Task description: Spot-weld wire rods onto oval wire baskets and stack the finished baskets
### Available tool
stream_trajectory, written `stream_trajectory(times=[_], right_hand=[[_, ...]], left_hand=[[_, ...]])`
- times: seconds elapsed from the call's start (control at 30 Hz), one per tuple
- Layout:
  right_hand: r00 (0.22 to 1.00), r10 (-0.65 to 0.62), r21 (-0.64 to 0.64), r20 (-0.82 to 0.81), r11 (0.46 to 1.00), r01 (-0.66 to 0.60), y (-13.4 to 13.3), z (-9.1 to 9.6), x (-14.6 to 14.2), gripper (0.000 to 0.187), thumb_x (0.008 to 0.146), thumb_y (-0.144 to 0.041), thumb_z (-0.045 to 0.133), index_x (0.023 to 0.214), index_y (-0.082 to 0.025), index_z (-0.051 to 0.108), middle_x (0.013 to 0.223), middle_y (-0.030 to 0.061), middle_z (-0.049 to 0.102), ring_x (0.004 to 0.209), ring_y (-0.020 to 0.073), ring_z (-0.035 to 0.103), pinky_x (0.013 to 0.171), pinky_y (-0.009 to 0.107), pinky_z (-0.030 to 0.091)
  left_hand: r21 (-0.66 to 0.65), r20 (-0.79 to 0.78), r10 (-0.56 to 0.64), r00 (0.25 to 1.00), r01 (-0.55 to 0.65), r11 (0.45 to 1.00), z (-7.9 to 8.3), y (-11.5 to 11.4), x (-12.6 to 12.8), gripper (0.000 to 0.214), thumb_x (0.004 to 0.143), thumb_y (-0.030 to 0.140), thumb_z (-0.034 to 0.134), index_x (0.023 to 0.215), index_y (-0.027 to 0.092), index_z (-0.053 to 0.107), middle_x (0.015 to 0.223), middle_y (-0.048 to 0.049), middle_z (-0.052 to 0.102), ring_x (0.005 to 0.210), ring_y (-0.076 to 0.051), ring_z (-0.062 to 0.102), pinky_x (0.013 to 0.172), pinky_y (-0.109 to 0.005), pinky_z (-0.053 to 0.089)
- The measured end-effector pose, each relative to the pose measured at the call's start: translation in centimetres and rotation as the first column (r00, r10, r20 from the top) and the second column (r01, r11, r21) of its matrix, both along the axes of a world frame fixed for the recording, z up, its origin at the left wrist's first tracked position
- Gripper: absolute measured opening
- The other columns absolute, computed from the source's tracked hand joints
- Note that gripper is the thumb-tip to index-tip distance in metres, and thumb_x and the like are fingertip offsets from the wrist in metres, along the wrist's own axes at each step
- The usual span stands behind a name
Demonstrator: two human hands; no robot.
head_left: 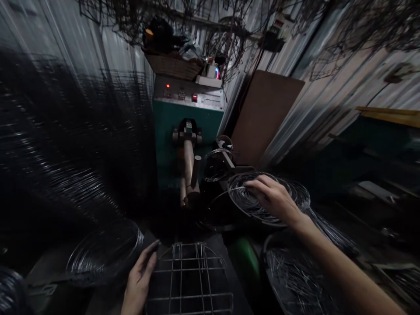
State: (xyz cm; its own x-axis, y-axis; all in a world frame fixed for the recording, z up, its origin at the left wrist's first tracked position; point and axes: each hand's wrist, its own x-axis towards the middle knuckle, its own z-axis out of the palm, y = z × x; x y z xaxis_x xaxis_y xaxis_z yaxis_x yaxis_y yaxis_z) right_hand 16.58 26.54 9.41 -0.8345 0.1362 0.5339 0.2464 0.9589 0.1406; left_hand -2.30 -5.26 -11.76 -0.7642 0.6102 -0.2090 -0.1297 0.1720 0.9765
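Right hand (267, 194): closed at the fingertips, pinching a thin wire (235, 189); raised right of centre in the frame, in front of a round pile of coiled wire (243, 203).
Thin wire: running leftward from the pinch toward mid-frame, too dark to follow at the far end.
Left hand (140, 278): low in the frame, left of centre; thumb and fingers loosely bent at the left edge of a wire grid (180, 270); cannot tell whether gripping it.
Wire grid: at bottom centre, rounded along the top edge, crossed by straight bars.
Green machine (167, 120): upper centre, lit red on the panel.
Metal arm (189, 162): jutting from the green machine toward mid-frame.
Short wire pieces (292, 275): lower right, heaped in a round basin (264, 259).
Brown board (267, 118): upper right of centre, tilted.
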Motion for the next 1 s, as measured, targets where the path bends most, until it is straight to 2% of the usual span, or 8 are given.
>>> stream_trajectory(times=[0.1, 0.2, 0.3, 0.37, 0.47, 0.6, 0.73, 1.0], right_hand=[[0.966, -0.068, -0.259, -0.250, 0.966, 0.001, -4.9, -3.3, 3.2, 0.019, 0.091, -0.025, 0.051, 0.103, -0.021, 0.066, 0.087, 0.0044, 0.070, 0.077, 0.0167, 0.066, 0.074, 0.027, 0.052], [0.933, -0.294, -0.565, -0.205, 0.815, 0.133, -9.4, -8.5, 4.4, 0.031, 0.091, -0.030, 0.049, 0.115, -0.019, 0.065, 0.098, 0.0061, 0.073, 0.080, 0.0186, 0.069, 0.074, 0.029, 0.055], [0.891, -0.453, -0.721, -0.028, 0.627, 0.296, -12.8, -13.6, 5.0, 0.038, 0.090, -0.035, 0.048, 0.119, -0.016, 0.065, 0.095, 0.0083, 0.074, 0.072, 0.0193, 0.069, 0.069, 0.029, 0.056], [0.877, -0.479, -0.738, 0.045, 0.575, 0.352, -13.9, -16.2, 5.1, 0.039, 0.089, -0.035, 0.047, 0.117, -0.015, 0.067, 0.097, 0.0094, 0.074, 0.074, 0.0204, 0.070, 0.071, 0.030, 0.056], [0.885, -0.453, -0.729, 0.105, 0.570, 0.378, -14.1, -18.4, 5.0, 0.040, 0.087, -0.033, 0.045, 0.115, -0.016, 0.068, 0.099, 0.0090, 0.074, 0.079, 0.0223, 0.071, 0.076, 0.032, 0.056], [0.898, -0.415, -0.706, 0.146, 0.592, 0.389, -13.6, -19.3, 4.7, 0.039, 0.087, -0.030, 0.044, 0.115, -0.018, 0.068, 0.105, 0.0075, 0.073, 0.090, 0.0238, 0.071, 0.081, 0.035, 0.056], [0.909, -0.376, -0.687, 0.182, 0.612, 0.391, -13.8, -19.6, 4.6, 0.040, 0.088, -0.029, 0.043, 0.117, -0.016, 0.067, 0.109, 0.0100, 0.071, 0.097, 0.0263, 0.069, 0.084, 0.039, 0.056], [0.929, -0.265, -0.694, 0.260, 0.617, 0.371, -14.1, -18.9, 5.0, 0.044, 0.090, -0.027, 0.037, 0.122, -0.014, 0.063, 0.098, 0.0123, 0.070, 0.091, 0.0253, 0.067, 0.084, 0.040, 0.054]], left_hand=[[0.118, 0.091, -0.161, 0.983, 0.150, 0.982, 4.1, 0.6, 1.9, 0.069, 0.081, 0.068, 0.051, 0.133, 0.024, 0.052, 0.124, -0.0099, 0.061, 0.116, -0.027, 0.056, 0.104, -0.040, 0.042], [0.317, 0.188, -0.296, 0.937, 0.227, 0.921, 6.8, 0.7, 3.2, 0.083, 0.080, 0.077, 0.041, 0.134, 0.015, 0.051, 0.095, -0.0125, 0.067, 0.070, -0.017, 0.060, 0.073, -0.031, 0.052], [0.270, 0.187, -0.172, 0.967, 0.118, 0.956, 6.5, 0.3, 2.5, 0.075, 0.082, 0.069, 0.049, 0.131, 0.013, 0.053, 0.069, -0.0036, 0.060, 0.048, -0.008, 0.042, 0.048, -0.020, 0.037], [0.171, 0.148, -0.101, 0.984, 0.075, 0.982, 5.3, -0.1, 1.6, 0.066, 0.084, 0.062, 0.053, 0.128, 0.013, 0.056, 0.063, -0.0006, 0.056, 0.046, -0.007, 0.038, 0.043, -0.018, 0.029], [0.037, 0.035, -0.090, 0.995, 0.089, 0.995, 3.8, -0.6, 0.6, 0.059, 0.087, 0.058, 0.051, 0.127, 0.015, 0.058, 0.066, -0.0010, 0.059, 0.048, -0.008, 0.043, 0.045, -0.018, 0.034], [-0.191, -0.281, -0.105, 0.954, 0.052, 0.980, 2.2, -1.1, 0.6, 0.051, 0.082, 0.047, 0.064, 0.125, 0.020, 0.060, 0.102, -0.0053, 0.070, 0.087, -0.019, 0.064, 0.077, -0.026, 0.052], [-0.301, -0.310, -0.158, 0.938, 0.061, 0.952, 0.9, -2.2, 1.2, 0.043, 0.088, 0.043, 0.057, 0.124, 0.021, 0.061, 0.119, -0.0040, 0.066, 0.109, -0.022, 0.062, 0.098, -0.033, 0.048], [-0.470, -0.413, -0.228, 0.881, 0.008, 0.883, 0.5, -2.9, 1.8, 0.034, 0.093, 0.032, 0.049, 0.125, 0.026, 0.061, 0.114, -0.0020, 0.068, 0.103, -0.023, 0.066, 0.095, -0.035, 0.051]])
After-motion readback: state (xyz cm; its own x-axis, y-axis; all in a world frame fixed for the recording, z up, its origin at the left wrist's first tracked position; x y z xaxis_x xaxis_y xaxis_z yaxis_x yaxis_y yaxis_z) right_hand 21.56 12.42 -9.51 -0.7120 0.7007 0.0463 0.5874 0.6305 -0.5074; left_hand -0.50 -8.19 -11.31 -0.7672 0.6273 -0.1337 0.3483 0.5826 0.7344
